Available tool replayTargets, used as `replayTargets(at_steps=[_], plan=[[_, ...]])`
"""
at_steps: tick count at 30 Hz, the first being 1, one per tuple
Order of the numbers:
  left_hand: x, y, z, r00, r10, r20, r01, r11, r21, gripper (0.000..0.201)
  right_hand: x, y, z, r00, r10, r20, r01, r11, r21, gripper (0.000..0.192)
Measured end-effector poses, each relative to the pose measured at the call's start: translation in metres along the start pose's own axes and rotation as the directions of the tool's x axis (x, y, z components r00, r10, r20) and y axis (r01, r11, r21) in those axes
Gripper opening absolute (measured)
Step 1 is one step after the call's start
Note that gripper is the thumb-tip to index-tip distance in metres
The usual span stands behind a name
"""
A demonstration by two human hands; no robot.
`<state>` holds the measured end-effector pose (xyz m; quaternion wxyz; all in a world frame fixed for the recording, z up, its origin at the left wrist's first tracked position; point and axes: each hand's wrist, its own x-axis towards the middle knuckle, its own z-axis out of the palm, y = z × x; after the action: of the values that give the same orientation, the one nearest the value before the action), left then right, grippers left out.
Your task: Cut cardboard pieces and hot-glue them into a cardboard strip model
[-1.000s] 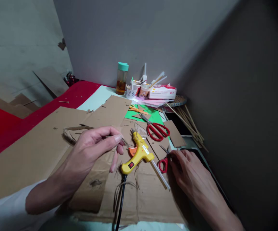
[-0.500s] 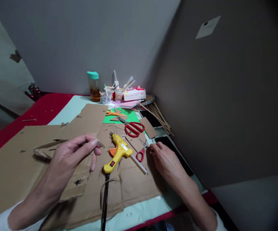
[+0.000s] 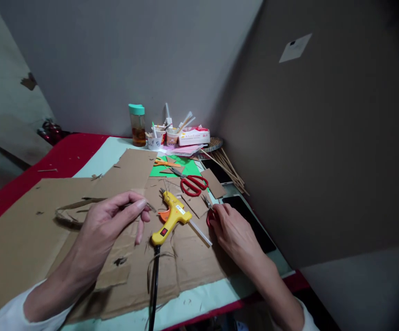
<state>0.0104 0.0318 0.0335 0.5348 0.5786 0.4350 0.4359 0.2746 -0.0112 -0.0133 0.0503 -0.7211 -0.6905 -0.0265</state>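
Note:
My left hand (image 3: 111, 223) hovers over brown cardboard sheets (image 3: 30, 230) and pinches a thin dark strip (image 3: 150, 207) between thumb and forefinger. A yellow hot glue gun (image 3: 170, 218) lies just right of that hand, its black cord (image 3: 153, 289) running toward me. My right hand (image 3: 232, 230) rests on the cardboard beside the gun, fingers closed on the red handles of small scissors (image 3: 209, 209), whose blades point away from me. A clear glue stick (image 3: 201, 233) lies between the gun and my right hand.
Larger red scissors (image 3: 192, 182) lie on green paper (image 3: 164, 169) farther back. Behind them stand a green-capped bottle (image 3: 137, 125), cups of tools (image 3: 159, 136) and a tissue pack (image 3: 194, 136). Wooden skewers (image 3: 228, 170) and a dark phone (image 3: 251, 220) lie along the right wall.
My right hand has slid left onto the small red scissors and closed on their handles, lifting them slightly. The camera swung right. My left hand keeps its pinch on the strip.

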Motion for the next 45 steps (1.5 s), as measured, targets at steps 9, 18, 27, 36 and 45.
replayTargets(at_steps=[9, 18, 27, 36, 45], plan=[[-0.001, 0.004, 0.001, 0.998, -0.018, 0.068, 0.028, 0.988, -0.15, 0.02, -0.016, 0.033, -0.008, 0.993, -0.055, -0.104, 0.078, 0.969, 0.236, 0.027], [-0.004, -0.003, 0.001, 0.998, -0.04, 0.056, 0.053, 0.962, -0.267, 0.014, -0.003, -0.029, -0.05, 0.925, -0.371, 0.088, 0.078, 0.41, 0.909, 0.035], [-0.003, 0.004, 0.006, 0.984, -0.169, -0.059, 0.154, 0.968, -0.2, 0.012, 0.029, -0.052, -0.047, 0.833, -0.55, 0.065, 0.229, 0.45, 0.863, 0.031], [-0.003, 0.008, 0.013, 0.96, -0.25, -0.127, 0.233, 0.962, -0.14, 0.014, 0.023, -0.052, -0.05, 0.84, -0.541, 0.052, 0.239, 0.454, 0.858, 0.021], [-0.002, 0.007, 0.012, 0.966, -0.23, -0.115, 0.217, 0.969, -0.117, 0.016, 0.02, -0.053, -0.049, 0.845, -0.533, 0.035, 0.275, 0.489, 0.828, 0.027]])
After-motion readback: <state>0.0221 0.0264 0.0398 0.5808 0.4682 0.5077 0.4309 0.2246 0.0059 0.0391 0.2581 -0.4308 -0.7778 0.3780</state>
